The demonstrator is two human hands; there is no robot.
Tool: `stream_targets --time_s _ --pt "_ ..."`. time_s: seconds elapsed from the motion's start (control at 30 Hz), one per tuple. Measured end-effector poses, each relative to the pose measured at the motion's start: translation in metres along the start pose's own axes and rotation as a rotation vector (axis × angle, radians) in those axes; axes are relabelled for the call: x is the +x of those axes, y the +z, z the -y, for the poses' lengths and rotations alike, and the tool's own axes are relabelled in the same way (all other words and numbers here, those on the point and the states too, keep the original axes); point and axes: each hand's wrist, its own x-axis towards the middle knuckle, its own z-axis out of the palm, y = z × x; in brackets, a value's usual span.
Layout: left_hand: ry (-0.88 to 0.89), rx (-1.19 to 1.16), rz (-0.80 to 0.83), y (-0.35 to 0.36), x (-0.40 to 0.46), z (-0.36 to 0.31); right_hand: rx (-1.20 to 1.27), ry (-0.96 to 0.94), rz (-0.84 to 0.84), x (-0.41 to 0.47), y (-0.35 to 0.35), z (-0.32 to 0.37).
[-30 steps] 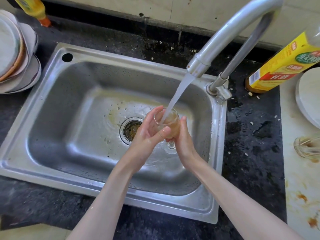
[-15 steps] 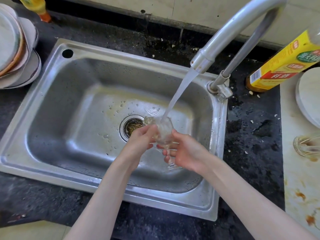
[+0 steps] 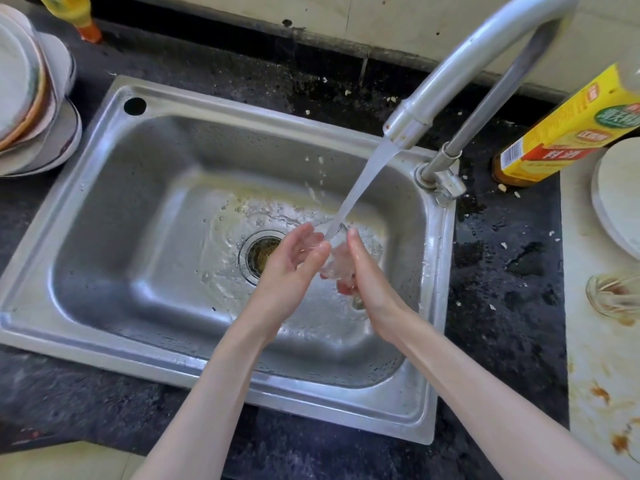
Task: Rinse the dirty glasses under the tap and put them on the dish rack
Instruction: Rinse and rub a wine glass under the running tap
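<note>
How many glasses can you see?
2. One glass is under the tap water, held between both hands over the sink. A dirty glass lies on the counter at right. Others may be out of view.

A yellow-labelled bottle stands right; stacked plates left.
</note>
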Motion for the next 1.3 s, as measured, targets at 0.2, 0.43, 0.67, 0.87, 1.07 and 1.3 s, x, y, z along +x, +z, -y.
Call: stream_targets --time_s 0.2,0.43,0.67,0.87,1.07,1.3 --pt "0.148 -0.076 -0.013 -0.003 0.002 -0.003 0.076 -0.165 -0.087 0.008 0.001 0.003" --pt "0.367 0.214 -0.121 -0.011 0.0 -0.001 0.055 -0.251 -0.064 0.013 -0.007 0.004" --pt "0.463 0.459 -0.17 -0.021 0.002 0.005 -0.324 -0.143 -0.116 0.029 -0.017 0.006" --pt "0.153 0.532 -0.101 -0.026 0.005 0.028 -0.986 0.049 0.009 0.022 -0.027 0.008" --pt "0.143 0.504 -0.087 -0.028 0.005 0.025 -0.955 -0.043 -0.044 0.016 -0.024 0.019" --pt "0.504 0.534 0.056 -0.022 -0.001 0.001 -0.241 -0.197 -0.072 0.017 -0.016 0.019"
